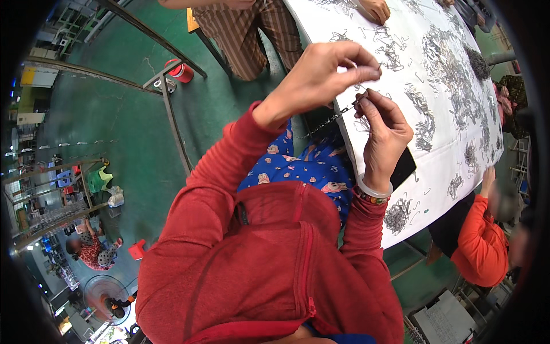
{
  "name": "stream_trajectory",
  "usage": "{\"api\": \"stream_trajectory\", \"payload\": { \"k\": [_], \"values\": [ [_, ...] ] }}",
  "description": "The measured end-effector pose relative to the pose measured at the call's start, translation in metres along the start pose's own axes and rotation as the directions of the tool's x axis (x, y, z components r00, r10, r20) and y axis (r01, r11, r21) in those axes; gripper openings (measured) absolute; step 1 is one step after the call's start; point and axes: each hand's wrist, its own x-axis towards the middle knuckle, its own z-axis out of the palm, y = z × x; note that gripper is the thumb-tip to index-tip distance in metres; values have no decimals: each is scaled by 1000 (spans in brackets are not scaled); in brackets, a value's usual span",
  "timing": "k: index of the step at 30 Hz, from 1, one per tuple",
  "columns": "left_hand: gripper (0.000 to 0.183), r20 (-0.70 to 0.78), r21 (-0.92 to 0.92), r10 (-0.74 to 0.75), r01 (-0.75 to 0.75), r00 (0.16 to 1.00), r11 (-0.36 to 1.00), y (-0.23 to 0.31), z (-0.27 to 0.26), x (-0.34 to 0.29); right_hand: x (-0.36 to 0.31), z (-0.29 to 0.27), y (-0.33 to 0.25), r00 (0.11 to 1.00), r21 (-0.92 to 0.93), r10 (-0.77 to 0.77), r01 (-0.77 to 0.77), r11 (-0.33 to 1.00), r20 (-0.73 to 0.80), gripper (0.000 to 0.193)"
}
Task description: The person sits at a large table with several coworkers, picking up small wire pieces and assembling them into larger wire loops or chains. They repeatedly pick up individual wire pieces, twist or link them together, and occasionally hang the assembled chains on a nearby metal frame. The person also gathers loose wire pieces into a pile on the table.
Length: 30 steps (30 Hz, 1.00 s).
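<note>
My left hand [321, 77] pinches a small bent piece of thin grey wire [366, 73] between thumb and forefinger, fingers closed tight on it, held above the near edge of the white cloth-covered table [458, 166]. My right hand [385, 133] is closed narrowly around the end of a short chain of linked dark metal wire pieces [331, 120], which trails down and leftward toward my blue patterned lap. The two hands nearly touch, fingertips just apart. To do this well, I judge I should keep the chain's last link steady and turned toward the loose piece, and guide the hooked end in with a small twist rather than force, since wire this fine would bend easily. The pieces look stiff, springy and dull-shiny, and they tangle readily: loose heaps of the same grey wire bits [444, 63] lie scattered over the matte white tabletop, some in dense knots, others single.
</note>
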Motion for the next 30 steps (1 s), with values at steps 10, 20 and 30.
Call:
{"api": "stream_trajectory", "payload": {
  "k": [10, 20, 30],
  "values": [
    [9, -225, 207, 206, -160, 952, 965, 2, 9, -34, -3, 19, -8, 988, -116, -151, 153, 981, 25, 18],
    [11, -520, 43, 335, -367, 786, 929, 84, -49, -21, 41, 32, -55, 883, 34, -464, 467, 884, -72, 24],
    [26, -654, 342, 590, -511, 474, 789, 215, -117, -52, 111, 55, 160, 518, -386, -14, 655, 650, 855, 25]
  ]
}}
